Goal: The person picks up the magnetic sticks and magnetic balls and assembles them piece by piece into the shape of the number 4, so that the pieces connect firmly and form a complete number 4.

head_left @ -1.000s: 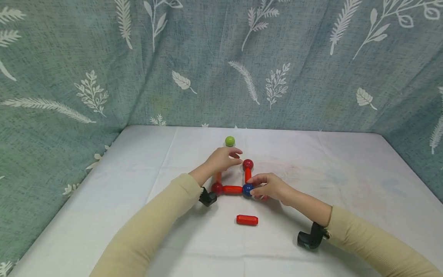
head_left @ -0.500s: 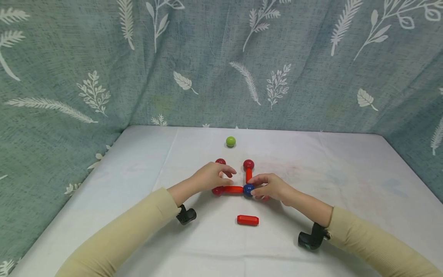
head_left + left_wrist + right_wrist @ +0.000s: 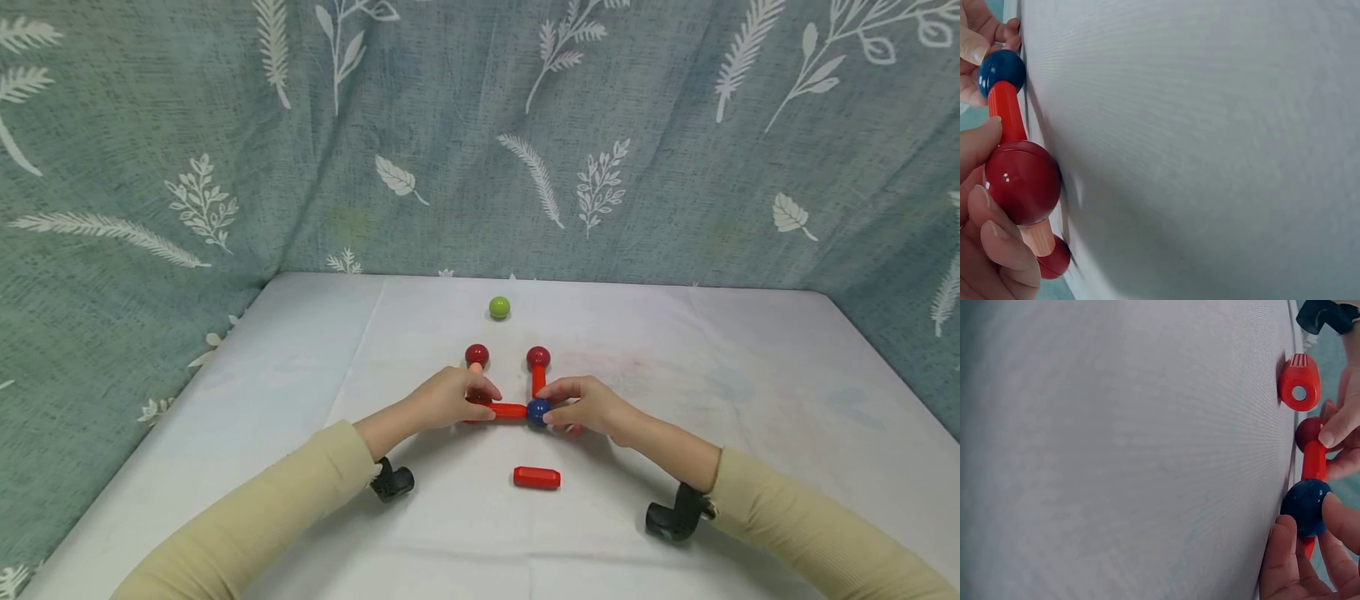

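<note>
My left hand [image 3: 442, 398] holds the near-left dark red ball [image 3: 1022, 181], its thumb against the end of a red rod [image 3: 510, 412]. That rod joins the ball to a blue ball [image 3: 537, 412], which my right hand [image 3: 588, 406] pinches between thumb and fingers. From the blue ball another red rod [image 3: 538, 381] runs back to a far red ball [image 3: 537, 357]. An orange rod [image 3: 1039, 237] leads from the held red ball to another red ball [image 3: 477, 356] at the back left. The left hand covers most of the near-left ball in the head view.
A loose red rod [image 3: 536, 477] lies on the white cloth nearer the person, with a round metal disc on its end in the right wrist view. Behind the joined pieces sits a green ball [image 3: 499, 307]. A patterned curtain [image 3: 450, 208] hangs along the table's back edge.
The left hand has come back toward the person and a little left, from near the far red ball down onto the near-left red ball. The right hand stays at the blue ball.
</note>
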The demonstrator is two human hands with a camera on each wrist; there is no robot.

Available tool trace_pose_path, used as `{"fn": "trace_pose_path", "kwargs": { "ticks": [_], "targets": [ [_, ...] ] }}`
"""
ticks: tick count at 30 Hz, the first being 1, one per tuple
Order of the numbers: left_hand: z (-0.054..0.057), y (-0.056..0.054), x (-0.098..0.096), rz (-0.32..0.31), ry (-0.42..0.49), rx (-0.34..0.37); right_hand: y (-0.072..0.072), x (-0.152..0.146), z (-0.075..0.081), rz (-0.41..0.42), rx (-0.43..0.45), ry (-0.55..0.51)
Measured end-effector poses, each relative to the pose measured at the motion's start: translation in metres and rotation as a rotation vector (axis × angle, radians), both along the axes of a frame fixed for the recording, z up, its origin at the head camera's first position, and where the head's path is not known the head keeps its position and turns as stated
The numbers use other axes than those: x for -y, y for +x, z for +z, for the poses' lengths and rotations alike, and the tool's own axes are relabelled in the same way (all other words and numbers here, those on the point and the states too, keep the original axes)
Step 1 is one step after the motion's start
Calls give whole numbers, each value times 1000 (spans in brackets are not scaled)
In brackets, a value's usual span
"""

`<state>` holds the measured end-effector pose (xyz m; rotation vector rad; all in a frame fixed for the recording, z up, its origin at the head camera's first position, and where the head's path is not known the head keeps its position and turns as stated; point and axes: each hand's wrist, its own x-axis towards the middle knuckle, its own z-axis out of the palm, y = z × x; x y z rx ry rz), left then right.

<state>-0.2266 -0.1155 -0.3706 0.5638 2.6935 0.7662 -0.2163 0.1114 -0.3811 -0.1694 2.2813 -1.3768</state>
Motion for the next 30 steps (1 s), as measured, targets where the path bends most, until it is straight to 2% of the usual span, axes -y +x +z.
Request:
{"fn": "trace_pose_path", "kwargs": {
  "ticks": [11, 17, 21, 26, 30],
  "targets": [
    [-3, 1, 0, 3, 25, -12, 2, -3, 2, 15, -22, 18],
    [-3, 2, 1, 13, 36, -9, 12, -8, 3, 47, -32, 53],
    [-4, 2, 2, 11, 33, -14, 23, -8, 5, 172, -66, 123],
    [-4, 2, 1, 10, 34, -14, 37, -2, 8, 370, -168, 199],
    [-4, 2, 1, 3, 42, -22, 45, 3, 10, 455, -220, 244]
  ]
}}
